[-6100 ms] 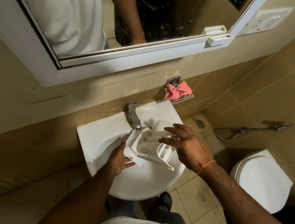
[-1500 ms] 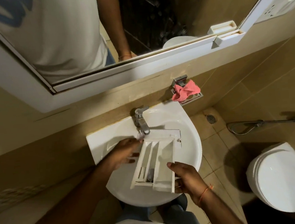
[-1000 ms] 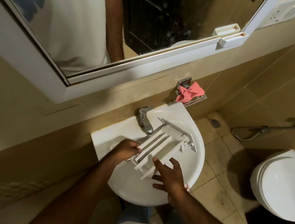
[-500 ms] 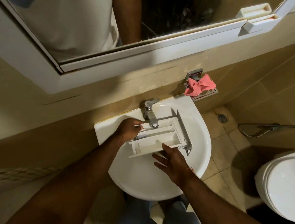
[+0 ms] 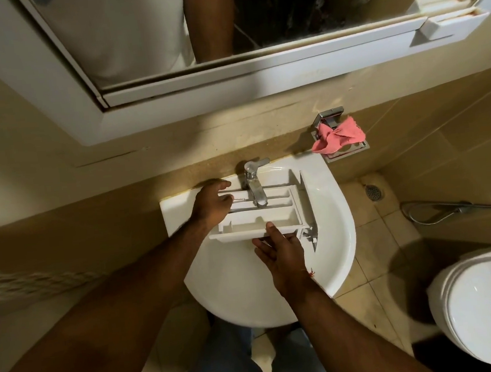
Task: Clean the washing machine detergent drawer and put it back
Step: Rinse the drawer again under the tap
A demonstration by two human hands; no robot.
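1. A white detergent drawer (image 5: 266,213) lies lengthwise across a white basin (image 5: 247,292), its compartments facing up, directly under the chrome tap (image 5: 254,185).
2. The left hand (image 5: 212,205) holds the drawer's left end, its grip curled over the far rim.
3. The right hand (image 5: 282,252) supports the near long edge: fingers slide beneath it, thumb on top, so its grip pinches that wall.
4. The drawer's front panel points right, toward the basin's curved side.
5. A pink cloth (image 5: 338,137) sits on a metal wall holder (image 5: 329,119) beside the basin.
6. A white toilet (image 5: 483,307) stands at lower right; a mirror (image 5: 224,21) hangs above.
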